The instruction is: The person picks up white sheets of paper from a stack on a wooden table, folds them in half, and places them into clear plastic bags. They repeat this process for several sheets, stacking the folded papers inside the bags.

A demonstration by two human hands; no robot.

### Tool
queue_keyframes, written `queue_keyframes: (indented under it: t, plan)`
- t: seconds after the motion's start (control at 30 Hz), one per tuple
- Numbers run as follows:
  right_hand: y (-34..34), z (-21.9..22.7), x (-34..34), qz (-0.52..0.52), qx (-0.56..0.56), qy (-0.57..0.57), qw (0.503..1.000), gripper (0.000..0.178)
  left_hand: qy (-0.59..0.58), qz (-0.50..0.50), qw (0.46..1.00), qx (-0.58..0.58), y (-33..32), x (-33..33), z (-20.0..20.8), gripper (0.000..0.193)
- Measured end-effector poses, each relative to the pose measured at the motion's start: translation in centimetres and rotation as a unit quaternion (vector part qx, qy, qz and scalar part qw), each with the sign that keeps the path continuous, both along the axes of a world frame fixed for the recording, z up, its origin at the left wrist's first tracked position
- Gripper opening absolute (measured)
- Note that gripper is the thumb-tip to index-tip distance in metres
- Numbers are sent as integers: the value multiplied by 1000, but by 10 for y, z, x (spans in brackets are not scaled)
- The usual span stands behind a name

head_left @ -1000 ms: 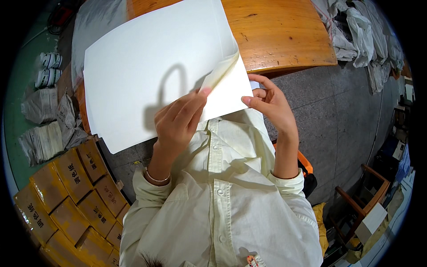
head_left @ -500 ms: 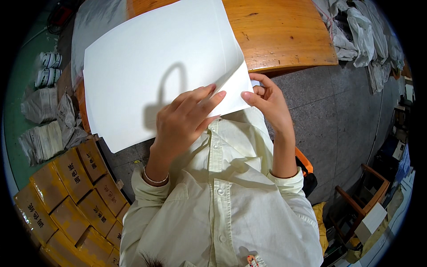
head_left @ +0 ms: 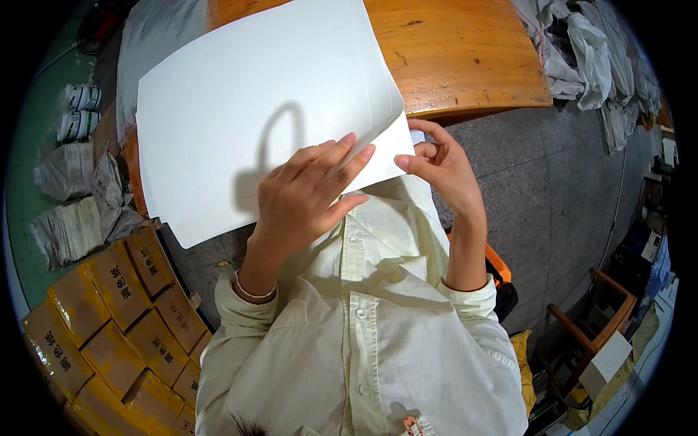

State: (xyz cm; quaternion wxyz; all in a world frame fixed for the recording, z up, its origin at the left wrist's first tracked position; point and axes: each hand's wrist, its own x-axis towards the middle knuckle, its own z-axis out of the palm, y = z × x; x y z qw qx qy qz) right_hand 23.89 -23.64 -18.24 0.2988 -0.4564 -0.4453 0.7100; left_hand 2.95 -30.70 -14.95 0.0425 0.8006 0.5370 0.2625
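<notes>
Large white paper sheets (head_left: 211,131) lie stacked on the wooden table, their near edge overhanging toward my body. At the near right corner the upper paper curls back, baring a white sheet (head_left: 389,156) beneath. My left hand (head_left: 302,182) rests against the curled part with its fingers stretched and slightly apart, thumb off to the side. My right hand (head_left: 443,163) pinches the right edge of the lower paper between thumb and bent fingers; the fingertips behind the edge are partly hidden.
The wooden table (head_left: 465,54) curves away at the back right. Taped cardboard boxes (head_left: 120,291) are stacked at the lower left. White plastic bags (head_left: 592,58) lie at the far right, and a wooden frame (head_left: 600,312) stands at the lower right.
My left hand has shifted slightly up and right, its fingers straighter, and the curled paper has folded a little differently. My right hand stays nearly in place at the edge.
</notes>
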Motion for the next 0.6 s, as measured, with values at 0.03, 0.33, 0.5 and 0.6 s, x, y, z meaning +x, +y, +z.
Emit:
queue_keyframes:
  t: [0.03, 0.33, 0.5, 0.6]
  plan:
    - [0, -1, 0, -3, 1, -2, 1000, 51, 5, 1, 1000, 1, 0, 0, 0, 60]
    - [-2, -1, -1, -15, -17, 51, 998, 53, -4, 27, 999, 20, -2, -6, -5, 52]
    - [-2, -1, 3, 9, 0, 22, 1000, 53, -75, 14, 994, 81, 1, -9, -14, 58]
    - [-2, -2, 3, -2, -1, 20, 1000, 52, -31, -4, 998, 53, 0, -7, -5, 58]
